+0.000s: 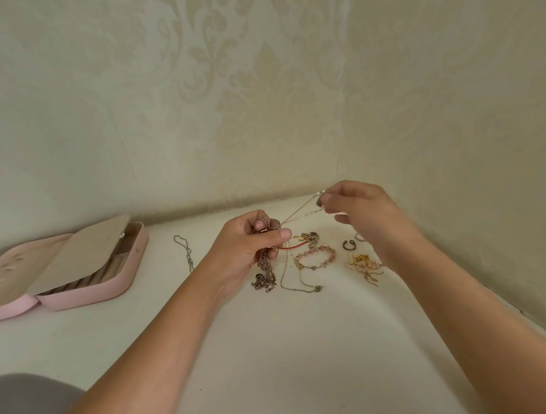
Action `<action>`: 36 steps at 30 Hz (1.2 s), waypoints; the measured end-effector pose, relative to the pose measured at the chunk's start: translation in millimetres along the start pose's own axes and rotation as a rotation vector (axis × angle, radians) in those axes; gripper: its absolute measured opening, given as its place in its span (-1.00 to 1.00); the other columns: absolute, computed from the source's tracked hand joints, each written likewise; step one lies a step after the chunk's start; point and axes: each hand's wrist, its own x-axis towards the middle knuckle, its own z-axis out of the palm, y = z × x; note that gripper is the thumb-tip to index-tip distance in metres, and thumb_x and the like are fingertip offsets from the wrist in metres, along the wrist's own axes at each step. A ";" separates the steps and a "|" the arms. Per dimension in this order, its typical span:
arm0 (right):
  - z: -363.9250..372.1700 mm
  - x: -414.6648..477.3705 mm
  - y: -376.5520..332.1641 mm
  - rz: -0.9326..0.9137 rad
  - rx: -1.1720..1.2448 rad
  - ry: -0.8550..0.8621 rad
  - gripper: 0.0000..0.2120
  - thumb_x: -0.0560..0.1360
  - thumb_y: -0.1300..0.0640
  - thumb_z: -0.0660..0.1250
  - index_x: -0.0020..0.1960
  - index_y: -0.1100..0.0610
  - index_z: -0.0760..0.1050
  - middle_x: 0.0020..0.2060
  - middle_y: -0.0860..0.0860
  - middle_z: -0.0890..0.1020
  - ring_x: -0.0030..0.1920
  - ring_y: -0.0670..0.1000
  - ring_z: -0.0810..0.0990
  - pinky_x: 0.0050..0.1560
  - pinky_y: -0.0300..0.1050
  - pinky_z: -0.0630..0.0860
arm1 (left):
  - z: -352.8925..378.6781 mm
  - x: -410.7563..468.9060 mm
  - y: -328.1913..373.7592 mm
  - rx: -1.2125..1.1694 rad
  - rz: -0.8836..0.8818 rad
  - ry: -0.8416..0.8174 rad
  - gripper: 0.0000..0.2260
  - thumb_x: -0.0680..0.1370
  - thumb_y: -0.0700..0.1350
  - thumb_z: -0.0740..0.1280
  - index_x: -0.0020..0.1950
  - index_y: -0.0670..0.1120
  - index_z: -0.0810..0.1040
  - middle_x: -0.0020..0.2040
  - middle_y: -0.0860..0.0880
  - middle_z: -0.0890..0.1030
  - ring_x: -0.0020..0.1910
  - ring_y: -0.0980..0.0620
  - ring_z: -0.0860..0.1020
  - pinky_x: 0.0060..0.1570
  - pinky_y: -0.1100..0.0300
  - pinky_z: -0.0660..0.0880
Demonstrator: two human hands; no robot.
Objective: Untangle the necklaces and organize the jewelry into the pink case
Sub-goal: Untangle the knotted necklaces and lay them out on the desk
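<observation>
Silver chain: my R hand fingers pinch its end; L hand fingers clamp tangle. Pull slow, no jerks.

Bare left forearm, right forearm

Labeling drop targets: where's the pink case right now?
Head view: the pink case lies open at far left on the table, by the wall, with a loose silver chain to its right.

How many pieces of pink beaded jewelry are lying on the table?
2. A looped bracelet lies just right of the left hand; a second beaded piece with gold bits lies beside the right forearm. The arms may hide more.
</observation>
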 end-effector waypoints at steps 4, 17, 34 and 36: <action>-13.6 4.6 -3.8 0.099 0.525 -0.097 -0.78 0.61 0.23 0.16 -0.18 0.18 0.48 -0.32 0.03 0.61 -0.20 0.04 0.61 0.06 -0.06 0.58 | -0.5 -0.6 -0.3 0.031 -0.020 -0.034 -0.61 0.28 -0.21 0.48 -0.36 -0.02 0.24 -0.34 0.03 0.43 -0.36 0.08 0.39 -0.45 0.29 0.34; -48.8 0.0 -19.7 -0.169 0.642 0.180 -0.78 0.63 0.16 0.14 -0.10 0.17 0.49 -0.53 -0.08 0.20 -0.53 -0.12 0.09 -0.56 -0.28 0.04 | 8.4 -2.2 -3.8 0.445 -0.099 0.173 -0.60 0.55 0.02 0.35 -0.41 -0.14 0.38 -0.46 -0.04 0.35 -0.52 0.09 0.24 -0.44 0.30 0.23; -60.4 -16.7 -35.9 -0.149 0.224 -0.294 -0.79 0.58 0.19 0.19 -0.16 0.18 0.55 -0.47 0.01 0.39 -0.53 -0.11 0.12 -0.56 -0.29 0.04 | 33.4 -12.7 -10.9 0.834 0.181 0.143 -0.67 0.38 0.28 0.42 -0.15 0.03 0.53 -0.16 0.08 0.60 -0.14 0.12 0.56 -0.18 0.26 0.45; -50.3 -17.4 -37.3 -0.142 0.277 -0.318 -0.77 0.59 0.23 0.15 -0.17 0.20 0.51 -0.41 0.04 0.47 -0.52 -0.09 0.15 -0.55 -0.26 0.05 | 31.9 -9.7 -6.4 0.572 0.118 0.001 -0.53 0.29 0.37 0.42 0.03 0.11 0.53 0.01 0.10 0.61 0.00 0.17 0.57 -0.04 0.29 0.50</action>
